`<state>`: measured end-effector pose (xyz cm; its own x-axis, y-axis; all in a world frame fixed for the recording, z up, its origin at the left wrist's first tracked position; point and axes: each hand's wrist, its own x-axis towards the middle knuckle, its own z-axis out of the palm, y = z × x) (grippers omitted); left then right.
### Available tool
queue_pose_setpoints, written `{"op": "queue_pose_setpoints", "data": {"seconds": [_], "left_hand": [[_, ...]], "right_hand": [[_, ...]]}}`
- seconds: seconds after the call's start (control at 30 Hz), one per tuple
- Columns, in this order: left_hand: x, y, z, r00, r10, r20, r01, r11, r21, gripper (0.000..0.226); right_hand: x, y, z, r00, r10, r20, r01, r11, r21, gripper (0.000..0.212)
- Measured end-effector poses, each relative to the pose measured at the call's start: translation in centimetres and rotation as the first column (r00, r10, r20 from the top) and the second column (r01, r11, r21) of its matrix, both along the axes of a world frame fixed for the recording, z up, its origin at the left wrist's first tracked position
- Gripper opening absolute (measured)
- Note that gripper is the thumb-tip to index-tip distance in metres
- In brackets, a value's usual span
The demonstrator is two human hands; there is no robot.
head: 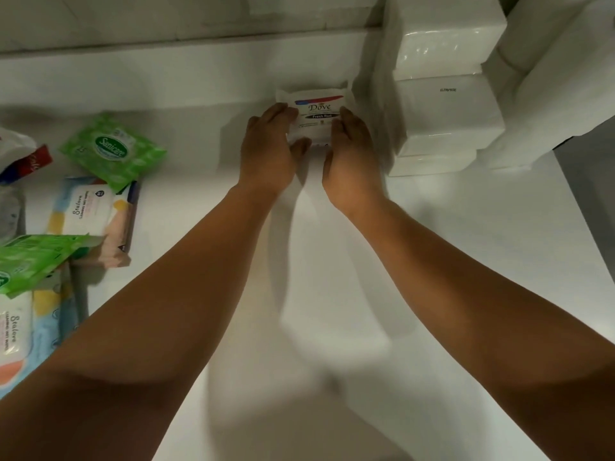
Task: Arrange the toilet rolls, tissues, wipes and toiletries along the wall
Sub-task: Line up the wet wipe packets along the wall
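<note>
I see both hands on the Dove pack (317,109): the left hand (269,151) grips its left edge and the right hand (352,154) grips its right. The pack is near the wall (166,15), just beside the stacked tissue packs (446,108). Bare white surface (432,244) runs leftward to the green wipes pack (113,149). Other wipes packs (16,327) are cut off at the left edge, and the Dove pack's underside is hidden — I can't tell whether it's set down.

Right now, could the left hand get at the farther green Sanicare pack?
Probably yes. The farther green Sanicare pack lies uncovered, with bare counter between it and the left hand, which first must let go of the Dove pack.
</note>
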<state>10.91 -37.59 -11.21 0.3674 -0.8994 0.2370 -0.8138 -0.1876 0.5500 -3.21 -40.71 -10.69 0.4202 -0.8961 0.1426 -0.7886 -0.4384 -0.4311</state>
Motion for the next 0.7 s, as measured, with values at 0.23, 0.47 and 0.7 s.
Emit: {"op": "queue_pose_setpoints", "data": {"seconds": [0.23,0.47,0.7], "left_hand": [[0.0,-1.3,0.0,1.0,-0.004,0.002,0.004,1.0,-0.014,0.052],[-0.1,-1.7,0.4,0.999,0.025,0.024,-0.026,0.999,0.029,0.052],[-0.2,-1.2,1.6,0.998,0.017,0.055,-0.022,0.995,0.094,0.061]], "right_hand": [[0.1,-1.3,0.3,1.0,-0.008,0.03,0.006,0.999,0.04,0.054],[0.1,-2.0,0.3,0.998,0.032,0.054,-0.037,0.996,0.084,0.059],[-0.1,-0.9,2.5,0.98,0.054,0.194,-0.06,0.998,0.023,0.051]]}}
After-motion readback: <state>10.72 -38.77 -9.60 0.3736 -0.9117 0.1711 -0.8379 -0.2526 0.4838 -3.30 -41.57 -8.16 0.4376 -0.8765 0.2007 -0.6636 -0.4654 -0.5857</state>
